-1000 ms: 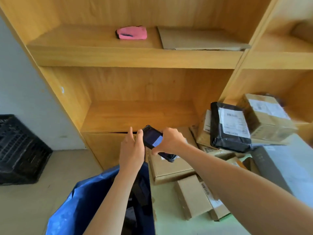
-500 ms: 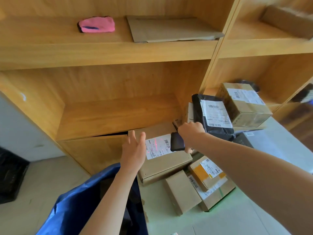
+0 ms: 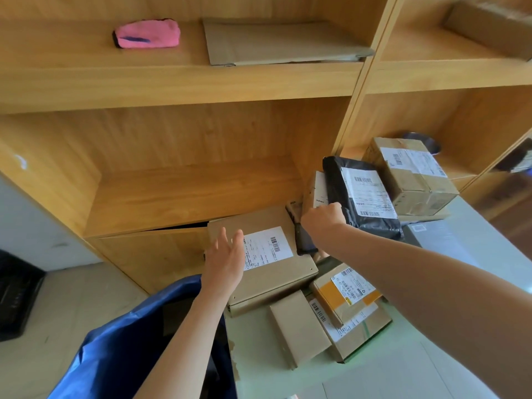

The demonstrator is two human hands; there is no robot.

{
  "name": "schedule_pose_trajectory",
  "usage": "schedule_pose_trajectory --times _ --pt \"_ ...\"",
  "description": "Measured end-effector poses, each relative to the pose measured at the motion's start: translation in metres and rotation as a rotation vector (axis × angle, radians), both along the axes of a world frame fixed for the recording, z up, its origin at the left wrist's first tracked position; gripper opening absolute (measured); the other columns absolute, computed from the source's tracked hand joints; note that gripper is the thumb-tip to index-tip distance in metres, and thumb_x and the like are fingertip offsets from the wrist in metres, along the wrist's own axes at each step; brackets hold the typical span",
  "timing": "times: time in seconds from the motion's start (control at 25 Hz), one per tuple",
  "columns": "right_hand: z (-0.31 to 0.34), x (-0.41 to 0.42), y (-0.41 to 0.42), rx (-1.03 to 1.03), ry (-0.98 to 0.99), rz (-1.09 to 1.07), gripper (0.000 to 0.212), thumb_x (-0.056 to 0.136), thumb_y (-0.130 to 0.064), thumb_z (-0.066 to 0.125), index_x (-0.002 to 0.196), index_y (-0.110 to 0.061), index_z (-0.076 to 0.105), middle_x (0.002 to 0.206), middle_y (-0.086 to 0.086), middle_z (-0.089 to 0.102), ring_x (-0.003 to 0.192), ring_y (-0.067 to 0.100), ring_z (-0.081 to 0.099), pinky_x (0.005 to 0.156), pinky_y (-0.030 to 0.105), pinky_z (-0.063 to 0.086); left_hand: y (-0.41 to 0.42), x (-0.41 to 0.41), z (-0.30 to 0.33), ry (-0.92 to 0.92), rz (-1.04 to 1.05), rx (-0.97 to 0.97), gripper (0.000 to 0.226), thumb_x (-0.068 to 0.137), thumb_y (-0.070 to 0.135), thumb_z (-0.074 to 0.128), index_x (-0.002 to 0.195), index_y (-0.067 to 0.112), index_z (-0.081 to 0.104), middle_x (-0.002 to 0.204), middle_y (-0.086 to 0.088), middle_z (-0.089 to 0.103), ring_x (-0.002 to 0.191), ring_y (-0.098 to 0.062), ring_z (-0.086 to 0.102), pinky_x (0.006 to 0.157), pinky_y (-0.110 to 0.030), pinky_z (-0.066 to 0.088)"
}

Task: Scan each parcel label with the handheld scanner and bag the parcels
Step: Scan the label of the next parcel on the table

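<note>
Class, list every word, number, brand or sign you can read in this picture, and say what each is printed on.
None can be read.
Flat brown box label: barcode, print blurred.
Black bag parcel label: barcodes, print too small.
Upright brown box label: blurred.
Orange-striped box label: too small.
Lowest box label: barcode only.

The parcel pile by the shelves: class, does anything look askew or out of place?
Yes. The black poly-bag parcel leans tilted against a taped box instead of lying flat, and the cupboard door under the shelf sits slightly ajar, showing a dark gap.
</note>
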State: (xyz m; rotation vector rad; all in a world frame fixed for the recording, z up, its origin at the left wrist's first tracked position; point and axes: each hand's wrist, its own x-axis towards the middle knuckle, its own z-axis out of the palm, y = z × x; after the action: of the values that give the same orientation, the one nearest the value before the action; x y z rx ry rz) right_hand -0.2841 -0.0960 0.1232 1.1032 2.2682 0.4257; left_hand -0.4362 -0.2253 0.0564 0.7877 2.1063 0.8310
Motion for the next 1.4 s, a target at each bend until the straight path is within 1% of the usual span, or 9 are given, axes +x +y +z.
schedule_pose_trajectory --times 0.12,0.28,0.44,0.6,0.8,1.04,1.2,1.28,1.4 --pt "-0.012 -0.006 0.004 -0.086 0.141 -0.016 0.039 0.087 -0.031 0.079 0.116 -0.013 0.061 0.088 0.0 0.056 0.087 0.02 0.062 0.078 0.031 0.049 0.0 -0.001 -0.013 -0.034 0.037 0.001 0.07 0.097 0.062 0.024 0.157 0.029 0.012 0.165 -0.002 0.016 0.151 -0.023 0.014 0.118 -0.051 0.019" --pt "-0.046 -0.022 0.01 -0.513 0.657 -0.479 0.05 0.071 -0.046 0.087 0.094 -0.013 0.057 0.079 0.001 0.06 0.065 0.014 0.057 0.056 0.023 0.047 -0.002 -0.001 -0.035 -0.087 0.089 0.019 0.067 0.099 0.05 0.036 0.158 0.023 0.017 0.163 -0.006 0.022 0.147 -0.025 0.026 0.115 -0.044 0.026" --pt "-0.095 -0.026 0.013 -0.629 0.97 -0.83 0.051 0.074 -0.051 0.085 0.088 -0.012 0.056 0.079 0.002 0.06 0.067 0.015 0.059 0.059 0.024 0.051 -0.004 -0.012 -0.057 -0.144 0.142 0.011 0.065 0.095 0.04 0.046 0.154 0.027 0.023 0.153 0.002 0.04 0.133 -0.021 0.045 0.107 -0.042 0.039" --pt "-0.129 -0.018 0.022 -0.564 1.047 -0.854 0.057 0.066 -0.05 0.087 0.106 -0.015 0.067 0.093 0.003 0.072 0.084 0.021 0.069 0.077 0.033 0.062 0.001 -0.024 -0.076 -0.217 0.253 -0.093 0.072 0.101 0.032 0.049 0.158 0.017 0.01 0.163 -0.003 0.021 0.148 -0.026 0.024 0.112 -0.04 0.026" --pt "-0.138 -0.022 0.021 -0.566 1.123 -0.927 0.065 0.047 -0.062 0.076 0.101 -0.027 0.065 0.091 -0.004 0.073 0.087 0.023 0.069 0.083 0.044 0.061 0.01 -0.022 -0.095 -0.332 0.36 -0.025 0.045 0.098 0.027 0.053 0.142 0.021 0.046 0.135 0.002 0.056 0.115 -0.023 0.053 0.091 -0.032 0.037" --pt "-0.116 -0.036 0.023 -0.598 1.185 -0.769 0.058 0.069 -0.047 0.089 0.11 -0.023 0.055 0.099 -0.003 0.071 0.088 0.018 0.068 0.081 0.037 0.061 -0.005 -0.035 -0.086 -0.241 0.537 0.115 0.023 0.09 0.026 0.056 0.112 0.032 0.058 0.113 0.003 0.068 0.106 -0.024 0.063 0.096 -0.047 0.051" --pt "-0.092 -0.08 0.0 -0.7 1.209 -0.699 0.044 0.072 -0.04 0.086 0.104 -0.02 0.063 0.088 -0.004 0.07 0.072 0.01 0.064 0.056 0.023 0.052 -0.049 -0.076 -0.05 -0.13 0.673 0.181 0.035 0.095 0.022 0.053 0.13 0.024 0.055 0.119 0.006 0.06 0.112 -0.021 0.055 0.095 -0.039 0.044" --pt "-0.083 -0.112 -0.026 -0.775 1.203 -0.648 0.044 0.073 -0.039 0.084 0.109 -0.021 0.066 0.089 -0.005 0.07 0.075 0.012 0.067 0.06 0.024 0.055 -0.086 -0.102 -0.037 -0.074 0.763 0.148 0.038 0.095 0.023 0.052 0.133 0.023 0.054 0.116 0.003 0.06 0.106 -0.022 0.053 0.095 -0.041 0.044" --pt "-0.08 -0.159 -0.073 -0.886 1.143 -0.549 0.04 0.076 -0.038 0.083 0.109 -0.027 0.064 0.093 -0.005 0.07 0.082 0.017 0.069 0.069 0.028 0.059 -0.145 -0.134 -0.034 0.006 0.866 0.138 0.018 0.092 0.022 0.051 0.105 0.016 0.062 0.095 -0.001 0.064 0.096 -0.031 0.059 0.086 -0.042 0.048"
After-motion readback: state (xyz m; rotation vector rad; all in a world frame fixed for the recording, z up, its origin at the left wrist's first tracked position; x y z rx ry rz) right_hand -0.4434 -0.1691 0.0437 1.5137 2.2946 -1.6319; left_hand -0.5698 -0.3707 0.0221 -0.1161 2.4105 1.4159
